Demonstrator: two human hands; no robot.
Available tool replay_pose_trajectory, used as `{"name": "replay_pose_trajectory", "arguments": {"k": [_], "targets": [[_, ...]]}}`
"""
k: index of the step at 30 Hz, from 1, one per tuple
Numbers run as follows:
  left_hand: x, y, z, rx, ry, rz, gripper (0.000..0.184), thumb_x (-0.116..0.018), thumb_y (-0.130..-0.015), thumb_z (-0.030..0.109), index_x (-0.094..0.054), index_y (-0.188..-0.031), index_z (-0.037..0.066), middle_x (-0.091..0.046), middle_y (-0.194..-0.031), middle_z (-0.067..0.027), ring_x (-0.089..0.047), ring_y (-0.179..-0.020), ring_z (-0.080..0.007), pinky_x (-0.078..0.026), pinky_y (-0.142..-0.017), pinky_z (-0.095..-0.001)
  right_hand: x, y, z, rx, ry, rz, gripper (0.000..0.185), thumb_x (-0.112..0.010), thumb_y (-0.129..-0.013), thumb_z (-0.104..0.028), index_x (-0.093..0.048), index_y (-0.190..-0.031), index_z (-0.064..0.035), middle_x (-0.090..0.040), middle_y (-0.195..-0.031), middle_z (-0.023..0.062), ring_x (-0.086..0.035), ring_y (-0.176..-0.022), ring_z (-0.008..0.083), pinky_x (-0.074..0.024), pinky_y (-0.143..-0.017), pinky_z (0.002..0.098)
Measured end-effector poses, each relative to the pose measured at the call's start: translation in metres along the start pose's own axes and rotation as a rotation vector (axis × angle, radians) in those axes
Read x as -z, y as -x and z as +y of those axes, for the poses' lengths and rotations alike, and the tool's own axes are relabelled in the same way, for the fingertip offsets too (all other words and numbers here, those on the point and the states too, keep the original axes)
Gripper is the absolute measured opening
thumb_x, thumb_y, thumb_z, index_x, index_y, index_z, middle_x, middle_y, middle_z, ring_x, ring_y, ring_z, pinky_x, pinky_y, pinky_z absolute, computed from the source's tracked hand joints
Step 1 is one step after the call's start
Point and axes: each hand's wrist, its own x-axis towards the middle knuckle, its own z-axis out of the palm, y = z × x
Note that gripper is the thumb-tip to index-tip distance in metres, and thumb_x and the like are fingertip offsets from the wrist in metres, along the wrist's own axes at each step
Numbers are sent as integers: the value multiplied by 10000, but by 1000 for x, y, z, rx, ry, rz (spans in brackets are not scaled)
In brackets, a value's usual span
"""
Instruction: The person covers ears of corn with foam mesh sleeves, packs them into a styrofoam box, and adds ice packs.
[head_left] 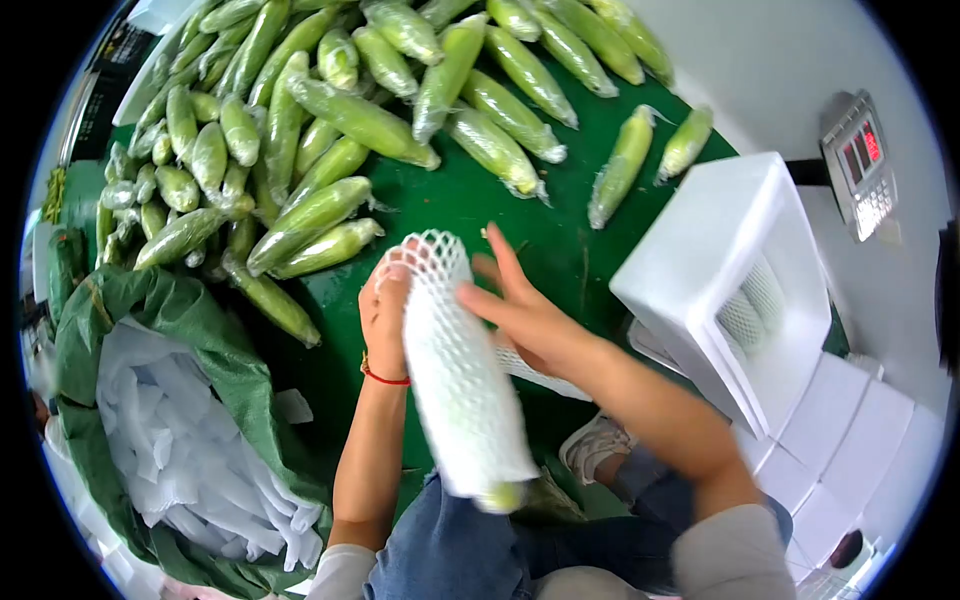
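My left hand (pixel 384 315) is closed around the upper end of a white foam net sleeve (pixel 455 370), its thumb inside the sleeve's opening. An ear of corn (pixel 500 497) sits inside the sleeve, showing faintly through the mesh, with its pale green tip out at the lower end. My right hand (pixel 525 315) is beside the sleeve with fingers spread, the thumb touching or very near its edge. Another strip of white foam net (pixel 545 374) shows below my right hand; whether it lies on the table I cannot tell.
Plastic-wrapped corn (pixel 360 120) is heaped on the green table (pixel 540 245). A green sack (pixel 230 365) of white foam sleeves (pixel 190 440) stands at left. At right, a tilted white foam box (pixel 700 240) holds net-sleeved pieces (pixel 755 300), near a digital scale display (pixel 862 160).
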Motion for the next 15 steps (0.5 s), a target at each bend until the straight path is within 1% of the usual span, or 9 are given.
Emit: {"name": "replay_pose_trajectory", "arguments": {"k": [2,4,5,6,8,10,12,13,15], "targets": [[-31,0,-5,-408,-387,-149,333,-570,-854,151,-548,-1136,-24,-572,-1170,-150,-551,-1060,-219,-432,-924,-337,23,58,-27,-340,-339,-318,805,-622,-872,-445,-179,-1472,-142,-428,-1333,116,-461,-1190,193,-402,-979,361],[-63,13,-22,-362,-230,-342,758,-735,-744,271,-376,-1363,20,-467,-1318,-144,-438,-1215,-275,-354,-1017,-394,52,107,-43,-242,-65,-136,718,-628,-874,-275,-241,-1443,-70,-518,-1224,77,-544,-1028,163,-464,-883,351],[-64,17,-38,-490,-639,-488,815,-740,-730,325,-347,-1387,47,-446,-1342,-157,-432,-1223,-299,-335,-1033,-418,68,135,-70,-333,34,62,724,-639,-837,-188,-255,-1437,-59,-541,-1187,88,-562,-963,166,-474,-850,345],[-60,20,-56,-620,-1060,-619,871,-745,-715,380,-318,-1411,74,-424,-1365,-169,-427,-1231,-324,-316,-1048,-443,107,167,-72,-175,-14,115,784,-676,-790,-164,-248,-1437,-53,-565,-1144,97,-579,-955,180,-487,-847,347],[-57,46,-83,-615,-1634,-935,822,-747,-711,382,-357,-1410,197,-437,-1354,-150,-434,-1223,-328,-324,-1039,-477,165,230,-99,98,120,217,878,-723,-691,-104,-253,-1430,-44,-547,-1228,129,-569,-1087,221,-487,-904,363],[-31,59,-128,-616,-1845,-1081,811,-755,-692,339,-367,-1402,296,-501,-1264,-103,-466,-1176,-293,-362,-993,-492,207,268,-104,291,341,442,978,-754,-625,-142,-235,-1447,-32,-519,-1284,156,-533,-1161,248,-442,-962,365],[-7,52,-161,-751,-1916,-1020,846,-763,-647,287,-377,-1399,297,-554,-1133,-65,-508,-1085,-284,-396,-942,-491,237,283,-91,-8,933,850,980,-781,-631,-250,-275,-1444,-40,-488,-1339,179,-513,-1196,276,-404,-998,351],[-16,48,-150,-729,-1850,-1004,867,-774,-590,230,-407,-1375,259,-571,-1028,-64,-549,-982,-282,-453,-859,-449,248,285,-83,-18,1024,722,966,-783,-635,-283,-298,-1437,-47,-481,-1350,181,-505,-1206,288,-395,-1007,351],[-29,40,-123,-460,-1700,-975,843,-776,-579,197,-431,-1349,202,-575,-1051,-91,-565,-970,-308,-475,-834,-429,270,281,-71,-39,1205,433,942,-786,-642,-351,-345,-1423,-62,-466,-1371,186,-490,-1225,312,-376,-1023,349]]}}
